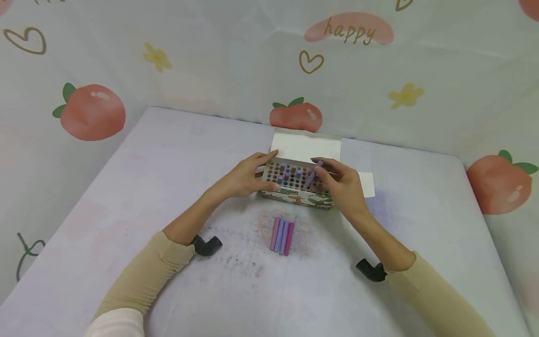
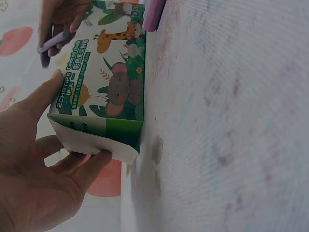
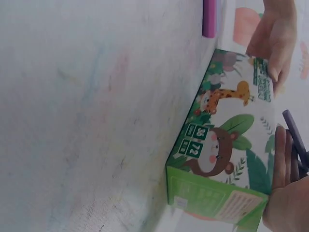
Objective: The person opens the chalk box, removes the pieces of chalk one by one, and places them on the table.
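A cardboard box of colored chalk (image 1: 301,199) with animal pictures stands with its lid raised. Several chalk sticks poke out of the holed insert inside it. My left hand (image 1: 244,175) grips the box's left end, thumb at the front top edge; in the left wrist view its fingers (image 2: 94,166) touch the white end flap. Over the box's right half, my right hand (image 1: 343,185) pinches a purple chalk stick (image 1: 311,175), tilted above the insert. Whether that stick's lower end touches a hole cannot be told.
In front of the box lies a row of several pink and purple chalk sticks (image 1: 282,236). An open white flap (image 1: 367,185) sticks out at the box's right. Chalk dust marks the white tabletop (image 1: 236,290), and a printed cloth (image 1: 227,61) hangs behind.
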The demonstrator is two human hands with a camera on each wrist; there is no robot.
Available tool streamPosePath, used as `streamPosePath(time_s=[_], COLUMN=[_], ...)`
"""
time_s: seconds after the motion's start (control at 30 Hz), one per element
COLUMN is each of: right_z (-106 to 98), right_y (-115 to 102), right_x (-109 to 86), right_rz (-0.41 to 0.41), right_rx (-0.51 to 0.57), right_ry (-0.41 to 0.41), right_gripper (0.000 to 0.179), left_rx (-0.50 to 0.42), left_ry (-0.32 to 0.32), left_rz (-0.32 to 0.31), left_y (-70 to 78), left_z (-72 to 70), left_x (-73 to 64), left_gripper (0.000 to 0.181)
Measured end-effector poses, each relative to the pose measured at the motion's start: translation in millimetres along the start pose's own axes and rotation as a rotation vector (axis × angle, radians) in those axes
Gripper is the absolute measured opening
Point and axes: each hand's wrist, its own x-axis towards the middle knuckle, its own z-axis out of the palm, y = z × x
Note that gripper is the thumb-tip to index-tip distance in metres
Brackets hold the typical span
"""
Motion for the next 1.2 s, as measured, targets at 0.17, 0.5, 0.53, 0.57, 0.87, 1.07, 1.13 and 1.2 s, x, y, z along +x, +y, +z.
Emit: streamPosePath(time_s=[0.17, 0.5, 0.53, 0.57, 0.87, 1.07, 1.13, 1.2], right_z=[0.5, -1.5, -1.6, -1.7, 0.7, 2.9, 3.4, 3.8], right_y=[-4.1, -8.5, -8.3, -8.1, -3.1, 4.3, 5.7, 6.8], right_x=[-6.4, -19.5, -20.6, -21.7, -34.1, -44.9, -47.9, -50.2], right_rz=[0.047, 0.108, 0.106, 0.106, 0.155, 0.186, 0.188, 0.189], right_rx=[0.019, 0.028, 0.033, 0.037, 0.037, 0.019, 0.02, 0.026], right_ry=[-0.019, -0.067, -0.072, -0.074, -0.101, -0.125, -0.126, -0.125], right_gripper=[0.035, 0.036, 0.035, 0.035, 0.037, 0.033, 0.032, 0.032], left_rx=[0.018, 0.083, 0.086, 0.085, 0.044, 0.024, 0.021, 0.014], left_ry=[0.004, 0.008, 0.008, 0.008, 0.02, 0.024, 0.024, 0.023], left_rz=[-0.002, 0.003, 0.003, 0.003, -0.006, -0.017, -0.021, -0.022], left_y=[0.8, 3.0, 3.4, 3.6, 5.1, 4.6, 4.2, 3.9], left_z=[-0.6, -1.7, -1.9, -2.0, -3.4, -1.8, -1.3, -0.8], left_x=[-0.2, -0.4, -0.4, -0.3, -0.8, -1.5, -1.4, -1.2], left_gripper=[0.092, 0.09, 0.09, 0.09, 0.09, 0.09, 0.09, 0.09])
